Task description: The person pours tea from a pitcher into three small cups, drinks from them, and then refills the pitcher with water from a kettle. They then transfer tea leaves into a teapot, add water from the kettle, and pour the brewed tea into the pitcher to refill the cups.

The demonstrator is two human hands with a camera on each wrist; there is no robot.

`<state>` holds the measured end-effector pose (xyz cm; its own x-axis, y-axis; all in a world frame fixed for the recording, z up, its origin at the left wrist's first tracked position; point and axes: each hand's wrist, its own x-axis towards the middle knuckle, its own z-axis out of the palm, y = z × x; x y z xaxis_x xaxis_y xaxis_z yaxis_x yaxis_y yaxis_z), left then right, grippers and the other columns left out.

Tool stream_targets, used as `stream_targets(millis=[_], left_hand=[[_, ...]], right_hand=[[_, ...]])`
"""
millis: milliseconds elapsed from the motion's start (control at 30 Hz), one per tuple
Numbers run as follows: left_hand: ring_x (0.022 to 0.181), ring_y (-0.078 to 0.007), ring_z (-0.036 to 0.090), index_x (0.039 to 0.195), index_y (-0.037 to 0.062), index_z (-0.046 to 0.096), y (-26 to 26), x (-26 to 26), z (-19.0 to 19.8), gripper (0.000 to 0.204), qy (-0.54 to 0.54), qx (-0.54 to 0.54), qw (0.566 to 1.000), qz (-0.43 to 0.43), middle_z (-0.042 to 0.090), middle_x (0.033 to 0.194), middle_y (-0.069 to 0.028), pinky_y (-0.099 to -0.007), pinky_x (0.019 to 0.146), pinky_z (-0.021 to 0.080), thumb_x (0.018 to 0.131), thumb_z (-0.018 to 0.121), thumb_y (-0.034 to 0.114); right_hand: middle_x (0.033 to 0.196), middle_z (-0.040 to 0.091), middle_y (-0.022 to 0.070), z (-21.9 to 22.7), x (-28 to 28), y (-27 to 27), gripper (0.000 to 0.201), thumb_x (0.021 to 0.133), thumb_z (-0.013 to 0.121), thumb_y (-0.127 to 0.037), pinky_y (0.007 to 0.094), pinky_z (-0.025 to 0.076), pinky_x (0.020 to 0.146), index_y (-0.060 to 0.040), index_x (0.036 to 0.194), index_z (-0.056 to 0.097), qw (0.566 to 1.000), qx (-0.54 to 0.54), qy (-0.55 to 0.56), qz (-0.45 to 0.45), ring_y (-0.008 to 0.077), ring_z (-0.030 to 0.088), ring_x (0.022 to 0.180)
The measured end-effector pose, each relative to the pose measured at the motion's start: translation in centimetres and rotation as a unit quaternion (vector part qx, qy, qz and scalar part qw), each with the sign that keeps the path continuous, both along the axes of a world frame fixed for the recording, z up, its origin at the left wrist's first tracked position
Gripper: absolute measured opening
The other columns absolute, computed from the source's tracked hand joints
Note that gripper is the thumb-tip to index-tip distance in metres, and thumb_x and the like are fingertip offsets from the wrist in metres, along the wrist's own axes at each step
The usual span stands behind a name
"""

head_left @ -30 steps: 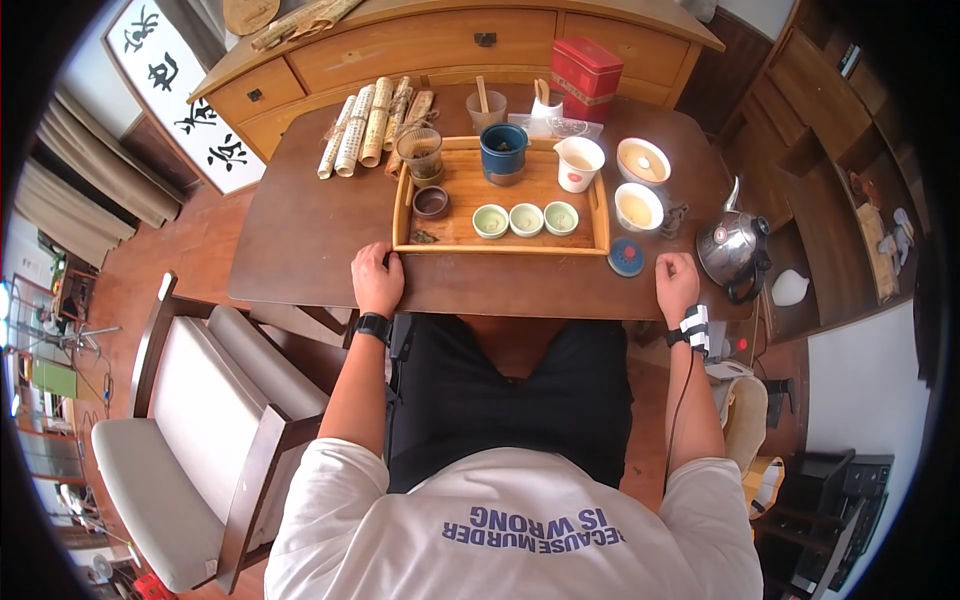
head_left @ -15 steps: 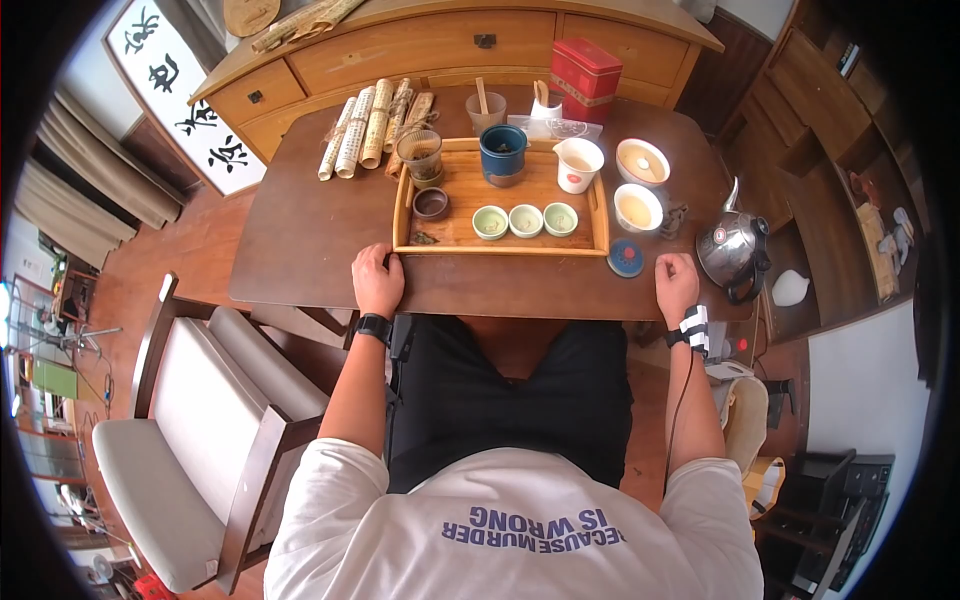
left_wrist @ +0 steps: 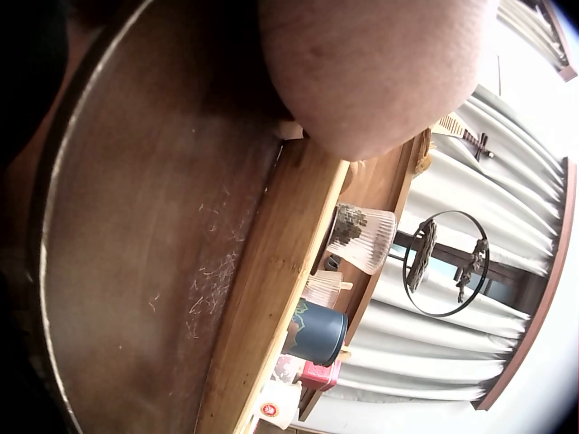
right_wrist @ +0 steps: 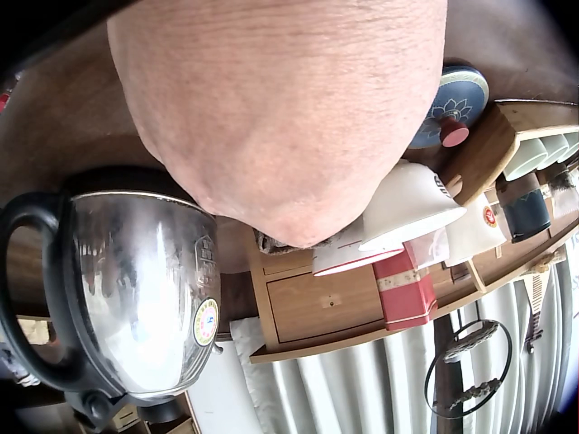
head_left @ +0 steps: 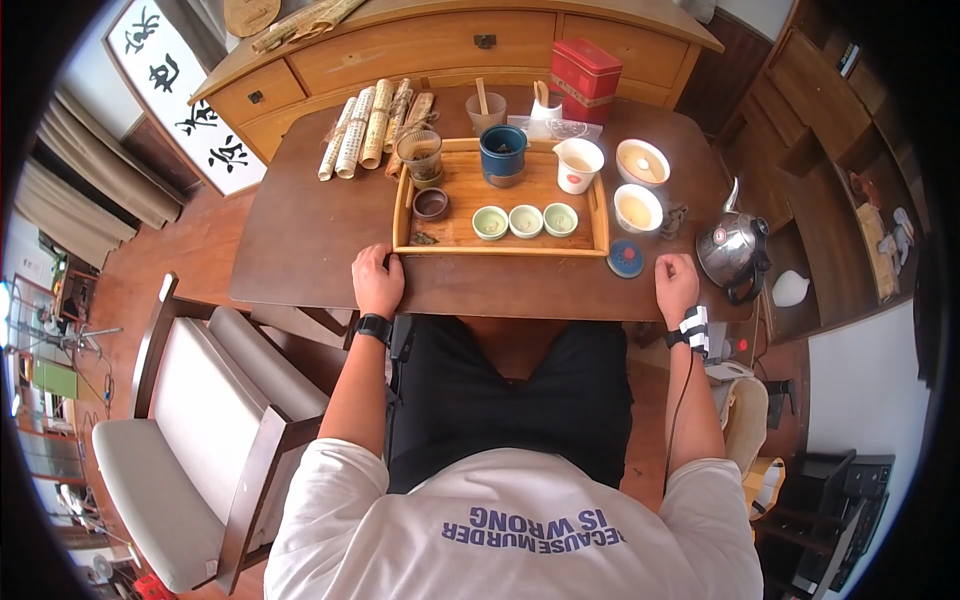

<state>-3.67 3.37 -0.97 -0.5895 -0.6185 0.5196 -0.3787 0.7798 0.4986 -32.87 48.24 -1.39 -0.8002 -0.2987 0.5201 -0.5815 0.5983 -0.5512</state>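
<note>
My left hand [head_left: 377, 280] rests on the table by the near left corner of a wooden tea tray [head_left: 500, 250], holding nothing. Loosely curled, my right hand [head_left: 677, 283] lies on the table between a blue lid [head_left: 626, 257] and a steel kettle [head_left: 732, 247]. On the tray are several pale green cups, among them the middle cup [head_left: 526, 219], plus a dark small cup [head_left: 431, 203], a ribbed glass [head_left: 420, 155], a blue tea mug [head_left: 503, 153] and a white pitcher [head_left: 579, 163]. In both wrist views the back of the hand hides its fingers.
Right of the tray stand two white bowls, the nearer bowl [head_left: 638, 207] holding pale liquid. Bamboo scrolls [head_left: 362, 130] lie at the back left, a red tin [head_left: 586, 80] at the back right. A cushioned chair [head_left: 200, 400] is at my left; a drawer cabinet [head_left: 420, 50] stands behind the table.
</note>
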Motion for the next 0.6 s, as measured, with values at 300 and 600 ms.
stream_targets(millis=[300, 600], left_hand=[[0.107, -0.0395, 0.066, 0.098, 0.0018, 0.071, -0.16, 0.01, -0.22, 0.012, 0.002, -0.005, 1.000, -0.002, 0.073, 0.103, -0.0188, -0.0478, 0.098, 0.049, 0.089, 0.068, 0.010], [0.107, -0.0398, 0.066, 0.098, 0.0013, 0.071, -0.04, -0.03, -0.05, 0.013, 0.001, 0.002, 1.000, 0.001, 0.073, 0.104, -0.0192, -0.0478, 0.097, 0.050, 0.089, 0.068, 0.010]], right_hand=[[0.093, 0.069, 0.0139, -0.02, -0.06, 0.15, 0.012, 0.094, 0.071, -0.012, 0.0394, 0.054, 0.073, -0.0008, 0.095, 0.073, 1.000, 0.018, -0.001, -0.003, 0.0300, 0.068, 0.079], [0.090, 0.068, 0.0133, 0.03, 0.01, 0.02, 0.009, 0.091, 0.072, -0.012, 0.0407, 0.052, 0.072, -0.0024, 0.092, 0.073, 1.000, 0.003, 0.000, -0.002, 0.0315, 0.065, 0.079]])
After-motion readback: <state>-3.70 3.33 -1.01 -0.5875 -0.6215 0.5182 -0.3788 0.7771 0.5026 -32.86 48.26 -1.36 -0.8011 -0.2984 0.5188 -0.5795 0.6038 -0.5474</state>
